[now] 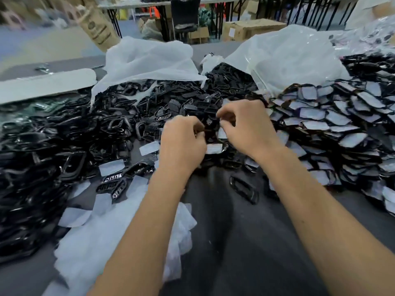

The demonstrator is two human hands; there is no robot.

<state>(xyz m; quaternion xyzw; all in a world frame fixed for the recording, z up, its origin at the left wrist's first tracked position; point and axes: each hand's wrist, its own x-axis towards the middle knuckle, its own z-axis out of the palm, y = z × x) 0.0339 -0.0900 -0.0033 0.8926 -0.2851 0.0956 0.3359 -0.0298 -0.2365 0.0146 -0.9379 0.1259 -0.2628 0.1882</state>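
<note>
Hands meet over the middle of the desk (235, 242), forearms bare. The left hand (183, 142) has its fingers curled inward and pinches the near edge of a small black part (209, 129). The right hand (245, 124) closes thumb and forefinger on the far edge of the same piece. The black part sits between the two sets of fingertips, raised just above the heap beneath. It is dark, glossy and flat-looking. Motion blur hides its outline and any finer detail.

Directly below the hands lies a pale slip (214, 148), rectangular with rounded corners, touching the loose black pieces around it. A single oval black frame (243, 189) lies alone on bare desk near the right forearm.

To the left, a deep heap of glossy black frames (53, 146) spreads to the edge of the view. Several grille-patterned inserts (112, 179) lie at its near side. Peeled white film pieces (96, 242) are piled beside the left forearm.

To the right, a stacked pile of film-faced parts (320, 120) shows pale grey faces with black rims, overlapping like scales.

Behind the hands, two opened white plastic bags (149, 60) spill more black pieces onto the desk. A white board (42, 84) lies at the far left. Cardboard boxes (252, 28) and a dark chair (186, 16) stand on the floor beyond.
</note>
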